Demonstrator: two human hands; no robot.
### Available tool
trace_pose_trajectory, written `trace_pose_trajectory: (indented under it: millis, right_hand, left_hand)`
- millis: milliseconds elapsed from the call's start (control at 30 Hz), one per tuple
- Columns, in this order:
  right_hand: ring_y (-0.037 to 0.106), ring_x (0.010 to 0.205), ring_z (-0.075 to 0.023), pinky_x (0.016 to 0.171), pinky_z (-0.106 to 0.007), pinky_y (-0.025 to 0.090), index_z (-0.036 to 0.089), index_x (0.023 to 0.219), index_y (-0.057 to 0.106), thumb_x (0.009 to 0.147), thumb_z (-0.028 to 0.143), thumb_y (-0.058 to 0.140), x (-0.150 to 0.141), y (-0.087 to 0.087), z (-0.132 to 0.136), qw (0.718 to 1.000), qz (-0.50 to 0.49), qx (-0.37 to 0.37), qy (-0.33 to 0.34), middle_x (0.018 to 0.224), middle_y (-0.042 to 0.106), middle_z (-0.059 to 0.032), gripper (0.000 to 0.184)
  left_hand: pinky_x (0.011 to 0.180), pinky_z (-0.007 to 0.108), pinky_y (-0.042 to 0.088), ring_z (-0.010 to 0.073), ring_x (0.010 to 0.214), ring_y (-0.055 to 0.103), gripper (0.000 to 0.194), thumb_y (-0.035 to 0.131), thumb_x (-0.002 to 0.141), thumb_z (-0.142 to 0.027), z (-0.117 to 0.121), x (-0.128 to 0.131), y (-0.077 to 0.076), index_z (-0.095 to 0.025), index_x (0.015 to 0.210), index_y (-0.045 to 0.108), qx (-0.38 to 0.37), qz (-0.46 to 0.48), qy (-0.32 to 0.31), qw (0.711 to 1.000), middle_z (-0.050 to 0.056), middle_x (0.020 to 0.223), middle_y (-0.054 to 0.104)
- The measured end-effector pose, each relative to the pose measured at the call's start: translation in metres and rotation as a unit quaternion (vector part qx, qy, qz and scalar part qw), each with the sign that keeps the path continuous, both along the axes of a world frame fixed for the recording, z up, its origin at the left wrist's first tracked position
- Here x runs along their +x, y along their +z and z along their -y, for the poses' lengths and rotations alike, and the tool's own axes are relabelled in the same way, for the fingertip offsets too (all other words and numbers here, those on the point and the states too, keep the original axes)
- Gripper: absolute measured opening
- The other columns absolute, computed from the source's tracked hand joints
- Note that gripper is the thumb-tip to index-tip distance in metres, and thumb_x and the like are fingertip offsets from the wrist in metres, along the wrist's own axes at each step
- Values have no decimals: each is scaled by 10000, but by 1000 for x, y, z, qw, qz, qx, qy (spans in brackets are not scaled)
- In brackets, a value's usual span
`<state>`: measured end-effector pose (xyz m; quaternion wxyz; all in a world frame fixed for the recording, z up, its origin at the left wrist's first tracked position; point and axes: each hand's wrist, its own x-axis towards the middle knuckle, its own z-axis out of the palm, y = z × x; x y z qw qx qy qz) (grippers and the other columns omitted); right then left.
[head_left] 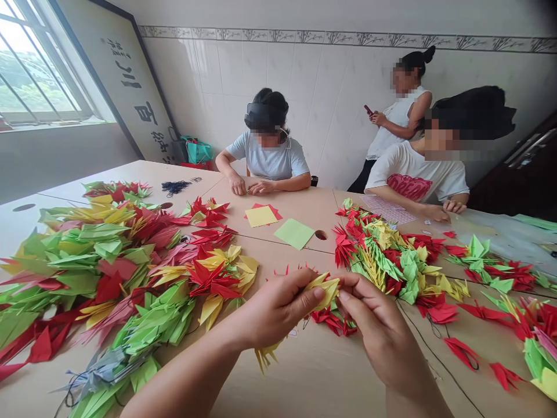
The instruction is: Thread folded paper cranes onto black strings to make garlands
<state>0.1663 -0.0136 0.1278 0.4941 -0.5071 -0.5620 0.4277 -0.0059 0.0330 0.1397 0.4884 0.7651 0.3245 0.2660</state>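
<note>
Above the near middle of the table, my left hand point(278, 307) is closed around a bunch of yellow folded-paper pieces point(322, 290). Its thumb presses along the side, and yellow points poke out below the palm. My right hand point(369, 313) pinches the right end of the same yellow paper between thumb and fingers. Just behind and below my hands lie red folded-paper pieces point(333, 322), partly hidden by the fingers. Whether a string runs through the yellow bunch I cannot tell.
A large heap of folded paper point(108, 249) covers the left side. Another colourful pile point(391, 255) lies to the right. A yellow sheet point(261, 216) and a green sheet point(295, 233) rest ahead, near dark strings point(174, 187). Two people sit opposite; another stands holding a phone point(368, 110).
</note>
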Motion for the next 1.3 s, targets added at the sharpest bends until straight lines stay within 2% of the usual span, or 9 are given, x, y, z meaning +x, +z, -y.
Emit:
trace_pose_trajectory:
  millis: [133,233,400,633,733,967,1100,1233,1300]
  right_hand:
    - [552,782,-151,693,-225,466,246,1071,584,895,410,523,0,1,-2,996,-55,-26,61,858,610,-19,248]
    - [567,806,-176,737,-261,473,228,1110,592,876,464,532,1,0,-3,994,-72,-39,71,802,603,-27,337]
    - [526,667,-169,605,-255,458,198,987,645,765,495,659,-1,-4,-5,995,-15,-64,77,684,560,-3,370]
    - [315,545,-103,478,-211,287,176,683,590,733,400,705,-5,-3,-6,998,29,-54,33,577,345,54,256]
    - [271,544,-98,468,-217,242,177,640,540,732,373,703,-5,-4,-6,997,39,-54,37,582,297,59,272]
    - [265,545,-96,463,-224,222,173,659,543,776,442,644,-10,-4,-5,995,52,-69,45,587,313,55,310]
    - [262,516,-94,442,-224,217,173,656,577,772,443,641,-9,-4,-5,997,47,-66,19,553,309,59,301]
    - [370,513,-115,454,-229,298,184,649,595,768,453,628,-1,-4,-6,997,44,-55,-24,548,446,34,296]
    - [420,520,-126,471,-236,339,192,622,586,762,441,633,4,-3,-5,997,40,-48,-50,551,499,25,290]
  left_hand:
    - [516,195,276,73,573,311,331,371,928,-447,0,-1,0,-192,719,335,4,11,14,1000,-61,634,362]
    - [537,194,300,72,591,341,295,374,932,-428,1,0,1,-189,758,383,12,25,20,999,-55,670,395]
    - [552,202,334,81,599,395,222,354,942,-405,2,3,1,-199,993,416,-5,47,5,999,-44,718,490]
    - [585,207,341,90,652,397,229,332,952,-387,1,2,-2,-193,953,453,17,39,3,999,-27,759,469]
    - [637,218,358,102,712,429,246,332,954,-374,0,2,-3,-182,920,482,35,40,6,999,-5,811,501]
    - [731,228,365,115,782,441,276,332,960,-360,0,4,-5,-170,904,526,67,48,13,997,7,830,514]
    - [689,239,373,120,767,458,329,299,958,-421,0,1,-5,-174,973,515,28,66,2,997,19,862,530]
    - [650,237,379,108,732,478,372,269,954,-467,-3,-1,-7,-196,1064,499,-31,101,11,994,20,901,543]
    - [681,241,399,115,789,521,375,277,951,-473,-4,-1,-7,-206,1102,492,-51,117,12,992,33,974,559]
